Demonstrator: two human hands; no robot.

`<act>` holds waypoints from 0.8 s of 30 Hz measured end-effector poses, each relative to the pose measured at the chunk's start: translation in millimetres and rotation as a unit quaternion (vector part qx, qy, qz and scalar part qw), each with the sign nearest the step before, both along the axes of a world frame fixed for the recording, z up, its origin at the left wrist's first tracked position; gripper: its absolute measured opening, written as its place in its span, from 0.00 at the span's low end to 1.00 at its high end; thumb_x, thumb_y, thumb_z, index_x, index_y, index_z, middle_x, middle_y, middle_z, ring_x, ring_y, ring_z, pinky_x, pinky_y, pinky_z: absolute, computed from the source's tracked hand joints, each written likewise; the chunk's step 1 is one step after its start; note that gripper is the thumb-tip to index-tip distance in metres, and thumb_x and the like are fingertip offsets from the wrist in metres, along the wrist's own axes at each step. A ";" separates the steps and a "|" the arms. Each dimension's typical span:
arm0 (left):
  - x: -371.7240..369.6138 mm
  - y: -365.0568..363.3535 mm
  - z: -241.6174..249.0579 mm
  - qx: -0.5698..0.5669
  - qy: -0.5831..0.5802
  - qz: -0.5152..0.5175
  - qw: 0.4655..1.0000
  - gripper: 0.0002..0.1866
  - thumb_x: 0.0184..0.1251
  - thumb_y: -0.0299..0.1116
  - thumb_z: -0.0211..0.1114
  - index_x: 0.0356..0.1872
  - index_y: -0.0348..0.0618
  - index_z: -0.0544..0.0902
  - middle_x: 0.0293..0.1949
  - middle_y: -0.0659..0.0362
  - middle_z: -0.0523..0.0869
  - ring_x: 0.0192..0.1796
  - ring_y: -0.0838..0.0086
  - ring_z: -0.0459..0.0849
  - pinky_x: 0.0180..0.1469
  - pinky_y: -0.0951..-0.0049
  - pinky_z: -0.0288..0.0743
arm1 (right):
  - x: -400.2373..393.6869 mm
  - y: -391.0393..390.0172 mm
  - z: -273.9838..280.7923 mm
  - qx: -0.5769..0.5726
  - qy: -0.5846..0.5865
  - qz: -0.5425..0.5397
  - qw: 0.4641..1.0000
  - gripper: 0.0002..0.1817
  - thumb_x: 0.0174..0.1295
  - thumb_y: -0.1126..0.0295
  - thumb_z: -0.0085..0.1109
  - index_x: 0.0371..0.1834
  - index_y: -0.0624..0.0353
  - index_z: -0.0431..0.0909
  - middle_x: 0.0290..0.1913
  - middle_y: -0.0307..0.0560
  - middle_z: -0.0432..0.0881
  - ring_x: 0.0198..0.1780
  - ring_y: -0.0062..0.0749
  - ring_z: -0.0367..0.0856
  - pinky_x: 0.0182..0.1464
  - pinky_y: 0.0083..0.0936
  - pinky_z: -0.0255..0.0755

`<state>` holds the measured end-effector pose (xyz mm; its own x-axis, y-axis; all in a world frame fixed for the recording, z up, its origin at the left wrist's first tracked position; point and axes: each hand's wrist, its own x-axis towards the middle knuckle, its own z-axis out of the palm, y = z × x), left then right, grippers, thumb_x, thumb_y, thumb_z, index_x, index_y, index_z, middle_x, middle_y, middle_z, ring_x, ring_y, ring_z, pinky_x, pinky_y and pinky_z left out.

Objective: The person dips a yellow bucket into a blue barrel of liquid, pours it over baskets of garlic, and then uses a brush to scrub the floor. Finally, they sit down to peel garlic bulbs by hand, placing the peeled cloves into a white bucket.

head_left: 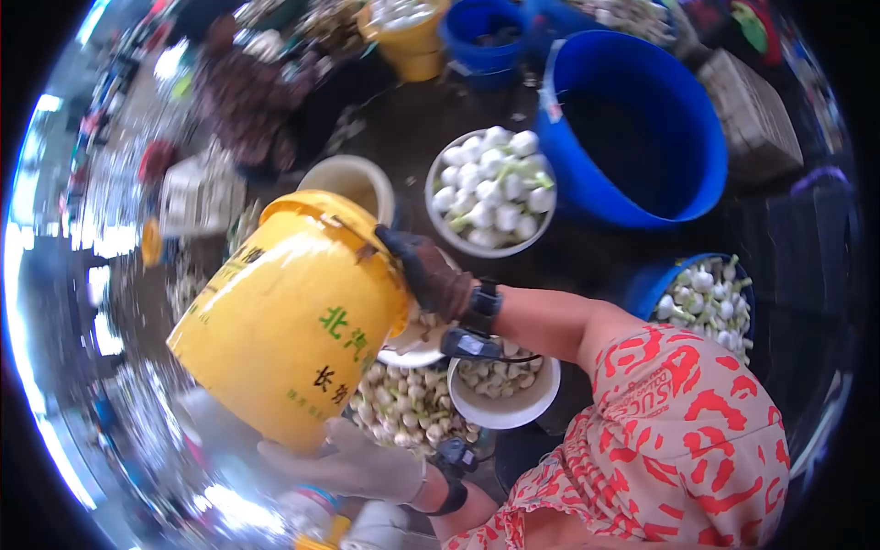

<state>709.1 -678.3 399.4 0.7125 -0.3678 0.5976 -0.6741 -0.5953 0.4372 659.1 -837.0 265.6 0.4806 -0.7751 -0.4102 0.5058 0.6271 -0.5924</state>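
Fingers curled, the right hand [433, 277] grips the tilted yellow bucket [284, 316] near its rim. The left hand [362, 461], partly open, steadies it near the base.

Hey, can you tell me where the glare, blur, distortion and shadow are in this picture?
Head view: white glare lower left, below the yellow bucket; head view: streaky blur across the left background, while the bucket's large lettering stays readable; head view: fisheye bending towards black corners; head view: the big blue tub looks dark inside.
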 end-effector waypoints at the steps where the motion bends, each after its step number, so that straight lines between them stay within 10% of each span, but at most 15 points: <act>1: -11.1 -24.3 -6.1 0.006 -0.003 -0.039 0.999 0.35 0.63 0.47 0.59 0.62 0.29 0.63 0.58 0.44 0.69 0.58 0.58 0.71 0.60 0.62 0.66 | -31.2 -27.5 6.3 0.014 -0.005 -0.022 1.000 0.21 0.67 0.52 0.49 0.41 0.60 0.81 0.36 0.43 0.82 0.34 0.22 0.79 0.38 0.21 0.74; 5: -86.1 -143.1 -1.7 0.030 0.003 -0.250 0.968 0.42 0.63 0.60 0.53 0.62 0.28 0.63 0.58 0.41 0.69 0.59 0.52 0.70 0.60 0.56 0.64 | -170.9 -115.5 20.5 -0.062 -0.050 -0.194 0.978 0.19 0.69 0.54 0.43 0.40 0.58 0.77 0.40 0.44 0.80 0.40 0.22 0.78 0.43 0.22 0.74; 8: -125.6 -208.8 -1.0 -0.020 0.128 -0.465 0.876 0.40 0.58 0.47 0.65 0.63 0.27 0.60 0.58 0.40 0.67 0.59 0.53 0.69 0.63 0.57 0.59 | -233.2 -136.9 2.6 -0.108 0.050 -0.325 0.938 0.18 0.68 0.54 0.44 0.41 0.57 0.76 0.44 0.48 0.79 0.44 0.28 0.79 0.45 0.28 0.75; 11: -194.9 -288.2 -24.7 0.055 0.119 -0.580 0.804 0.41 0.52 0.37 0.69 0.64 0.30 0.60 0.60 0.41 0.67 0.64 0.49 0.61 0.67 0.54 0.51 | -321.3 -173.5 -48.6 -0.323 0.324 -0.435 0.776 0.18 0.69 0.55 0.45 0.44 0.58 0.77 0.40 0.44 0.82 0.41 0.32 0.81 0.44 0.29 0.77; 13: -243.1 -328.1 -57.7 0.095 0.111 -0.637 0.757 0.43 0.48 0.38 0.69 0.64 0.30 0.59 0.60 0.39 0.67 0.63 0.47 0.63 0.65 0.53 0.53 | -369.6 -176.8 -53.8 0.017 -0.113 -0.504 0.856 0.20 0.68 0.53 0.46 0.45 0.59 0.77 0.42 0.47 0.81 0.41 0.35 0.81 0.45 0.32 0.76; 14: -263.4 -344.1 -79.0 0.131 0.128 -0.642 0.745 0.43 0.49 0.41 0.68 0.64 0.30 0.60 0.60 0.40 0.67 0.63 0.48 0.63 0.64 0.54 0.54 | -390.4 -179.5 -73.3 0.020 -0.107 -0.513 0.852 0.20 0.68 0.53 0.46 0.45 0.59 0.77 0.42 0.47 0.81 0.41 0.35 0.81 0.45 0.32 0.76; 17: -289.6 -380.6 -153.4 0.209 0.102 -0.630 0.741 0.44 0.49 0.43 0.67 0.65 0.30 0.57 0.60 0.40 0.67 0.62 0.49 0.65 0.64 0.55 0.55 | -411.1 -186.0 -179.9 0.052 0.004 -0.581 0.812 0.24 0.66 0.49 0.48 0.47 0.59 0.78 0.44 0.48 0.80 0.40 0.33 0.79 0.44 0.33 0.74; 19: -307.1 -414.4 -207.5 0.317 0.123 -0.559 0.756 0.44 0.50 0.44 0.67 0.64 0.30 0.57 0.60 0.40 0.67 0.62 0.50 0.65 0.64 0.56 0.55 | -432.9 -196.7 -251.0 -0.012 0.489 -0.500 0.715 0.25 0.64 0.47 0.49 0.48 0.59 0.78 0.40 0.45 0.80 0.37 0.31 0.77 0.43 0.32 0.72; 21: -319.2 -423.7 -250.9 0.352 0.112 -0.543 0.755 0.44 0.49 0.45 0.68 0.64 0.31 0.58 0.61 0.41 0.66 0.62 0.49 0.65 0.63 0.55 0.58 | -434.4 -201.7 -275.4 0.177 0.344 -0.511 0.768 0.26 0.66 0.47 0.47 0.49 0.61 0.77 0.40 0.44 0.80 0.39 0.28 0.75 0.42 0.31 0.71; 23: -321.9 -416.2 -274.2 0.385 0.107 -0.529 0.749 0.44 0.48 0.46 0.69 0.63 0.32 0.59 0.61 0.41 0.66 0.62 0.48 0.66 0.62 0.54 0.61 | -428.4 -167.6 -351.6 0.009 0.738 -0.216 0.639 0.25 0.67 0.49 0.44 0.50 0.60 0.76 0.44 0.47 0.81 0.42 0.31 0.77 0.43 0.33 0.72; 24: -332.0 -416.5 -284.9 0.406 0.078 -0.519 0.748 0.46 0.49 0.47 0.68 0.64 0.32 0.57 0.61 0.41 0.65 0.63 0.49 0.65 0.63 0.53 0.58 | -423.7 -164.4 -356.8 0.020 0.741 -0.219 0.634 0.25 0.67 0.49 0.44 0.50 0.60 0.76 0.44 0.47 0.81 0.42 0.31 0.77 0.43 0.33 0.72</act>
